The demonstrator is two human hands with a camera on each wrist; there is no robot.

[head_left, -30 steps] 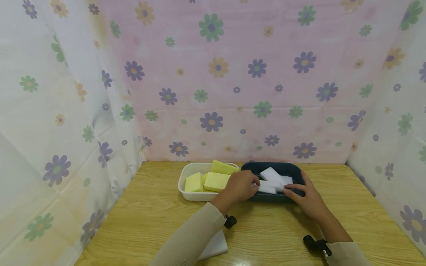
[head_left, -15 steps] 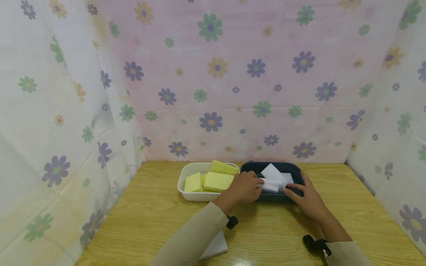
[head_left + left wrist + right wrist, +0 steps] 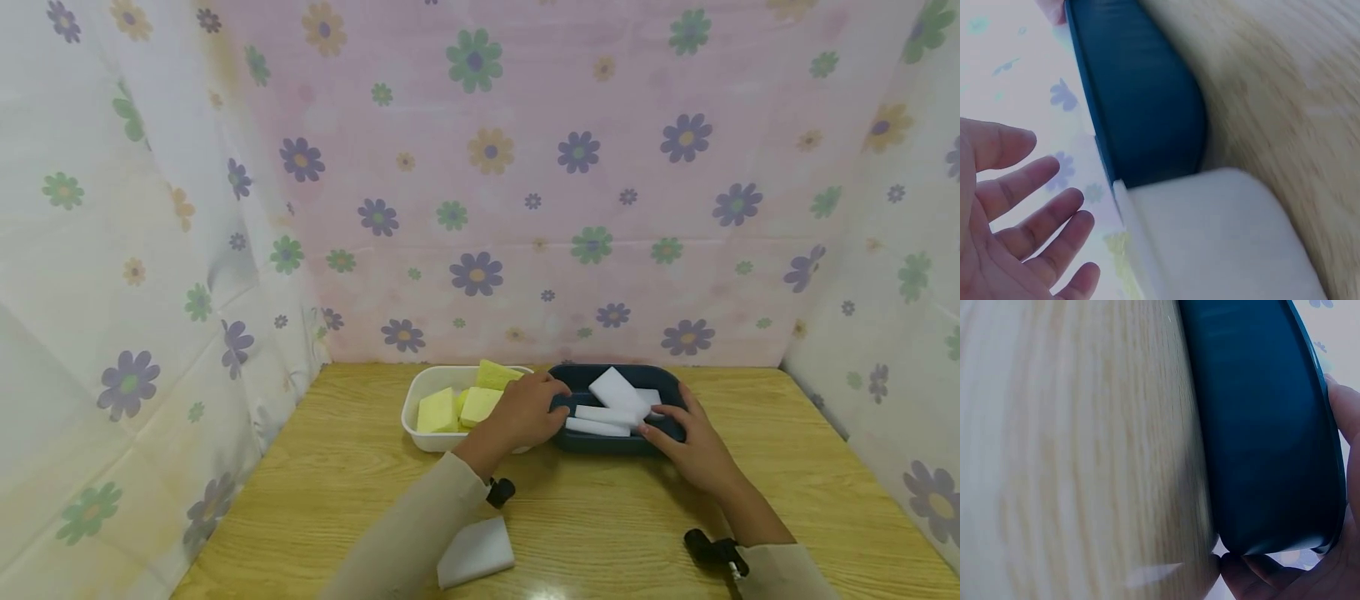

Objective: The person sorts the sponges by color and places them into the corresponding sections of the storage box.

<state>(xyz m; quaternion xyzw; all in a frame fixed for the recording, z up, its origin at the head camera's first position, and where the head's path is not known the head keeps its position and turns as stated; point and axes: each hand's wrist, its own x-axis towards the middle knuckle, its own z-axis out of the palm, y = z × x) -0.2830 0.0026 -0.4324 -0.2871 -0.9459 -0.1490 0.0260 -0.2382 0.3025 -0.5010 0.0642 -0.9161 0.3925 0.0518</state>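
My left hand (image 3: 523, 410) hovers over the gap between a white bin (image 3: 431, 444) and a dark blue bin (image 3: 611, 447). Its fingers are loosely bent and empty in the left wrist view. With my right hand (image 3: 697, 450) I hold the blue bin's right end: the thumb lies at the rim and other fingers reach round the outer wall in the right wrist view. Several white foam sponges lie in the blue bin, including a tilted block (image 3: 617, 388) and two flat ones side by side, the front one (image 3: 597, 427) nearest the wall. Yellow sponges (image 3: 437, 411) fill the white bin, partly hidden by my left hand.
Another white sponge (image 3: 477, 552) lies on the wooden table (image 3: 600, 517) near the front, beside my left sleeve. Floral curtains (image 3: 525, 208) stand behind and at both sides. The two bins sit next to each other at the table's back.
My left hand has let go of a white sponge in the blue bin and drawn back to the left. The sponges there lie slightly shifted. My right hand has stayed at the bin's end.
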